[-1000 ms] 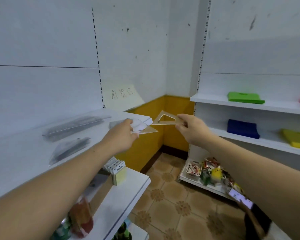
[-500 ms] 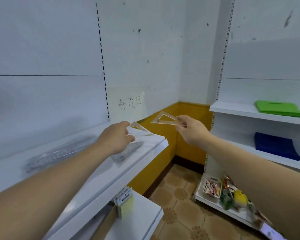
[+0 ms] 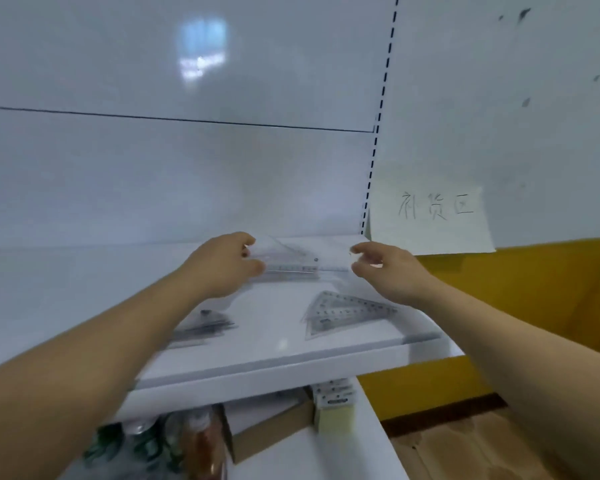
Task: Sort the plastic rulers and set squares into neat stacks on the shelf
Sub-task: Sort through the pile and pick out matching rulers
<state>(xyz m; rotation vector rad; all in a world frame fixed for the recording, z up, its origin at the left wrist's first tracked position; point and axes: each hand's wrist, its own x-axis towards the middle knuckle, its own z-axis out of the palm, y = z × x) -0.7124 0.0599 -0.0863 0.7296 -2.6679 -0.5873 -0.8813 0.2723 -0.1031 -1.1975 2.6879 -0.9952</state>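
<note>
The clear stack of rulers and set squares lies at the back of the shelf, its one end pinched by the left hand. Half a second ago each hand held a piece off the shelf's end. Now both are over it, so stacking looks under way. The right hand curls at the stack's other end, but blur hides any grip. Below the shelf sits a cardboard box — contents unseen.
</note>
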